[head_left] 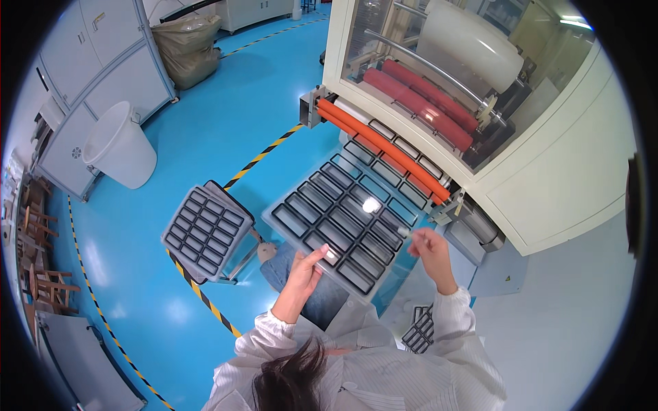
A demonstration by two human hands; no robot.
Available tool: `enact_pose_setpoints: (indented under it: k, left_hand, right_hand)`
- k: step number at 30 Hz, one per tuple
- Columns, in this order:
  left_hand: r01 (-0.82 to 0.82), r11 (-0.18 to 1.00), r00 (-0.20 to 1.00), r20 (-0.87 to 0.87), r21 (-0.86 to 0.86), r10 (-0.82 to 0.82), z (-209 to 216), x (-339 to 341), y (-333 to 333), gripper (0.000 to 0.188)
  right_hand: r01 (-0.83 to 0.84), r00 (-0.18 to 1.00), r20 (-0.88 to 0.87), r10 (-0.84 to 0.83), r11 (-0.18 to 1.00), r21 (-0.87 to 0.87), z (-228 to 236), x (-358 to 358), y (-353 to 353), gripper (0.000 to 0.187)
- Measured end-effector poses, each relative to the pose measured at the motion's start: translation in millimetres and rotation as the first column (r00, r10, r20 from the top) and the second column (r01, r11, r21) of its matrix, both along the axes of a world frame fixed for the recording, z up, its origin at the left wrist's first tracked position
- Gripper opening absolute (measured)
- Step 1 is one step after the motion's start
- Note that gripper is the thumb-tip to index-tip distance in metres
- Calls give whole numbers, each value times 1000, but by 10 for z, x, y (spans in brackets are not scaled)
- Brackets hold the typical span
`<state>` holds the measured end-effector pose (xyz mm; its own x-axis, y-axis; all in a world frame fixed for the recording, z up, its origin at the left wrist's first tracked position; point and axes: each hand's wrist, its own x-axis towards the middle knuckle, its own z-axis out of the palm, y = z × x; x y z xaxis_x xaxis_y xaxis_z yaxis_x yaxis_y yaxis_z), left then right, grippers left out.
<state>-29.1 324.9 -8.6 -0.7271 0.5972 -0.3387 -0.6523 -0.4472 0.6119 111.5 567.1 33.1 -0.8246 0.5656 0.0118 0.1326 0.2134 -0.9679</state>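
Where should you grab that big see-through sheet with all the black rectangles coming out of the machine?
Probably by the sheet's near edge, from the person's side, one hand at each near corner. That edge hangs free; the far end lies under the orange roller. The left hand already pinches there; the right hand is at the right corner.

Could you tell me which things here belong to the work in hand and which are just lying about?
In hand:
left hand on the near edge of the sheet of black frames
right hand at the sheet's right edge
orange roller where the sheet leaves the machine

Lying about:
stack of frame sheets on a stand
white bin
bag
cabinets
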Motion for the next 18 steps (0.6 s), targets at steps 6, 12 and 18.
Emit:
enact_pose_setpoints:
  k: [6, 12, 18]
  left_hand:
    - [-34, 999, 999, 4, -42, 34, -68, 43, -128, 34]
    - [-48, 998, 999, -9, -29, 48, -42, 107, -231, 36]
    - [-54, 997, 999, -10, -46, 53, 11, 153, -341, 37]
  right_hand:
    - [-12, 1000, -7, 19, 847, 531, -97, -880, 51, 18]
    - [27, 977, -159, 139, 664, 748, -195, -1644, -113, 24]
    - [-14, 975, -123, 187, 599, 800, -245, -1903, -246, 23]
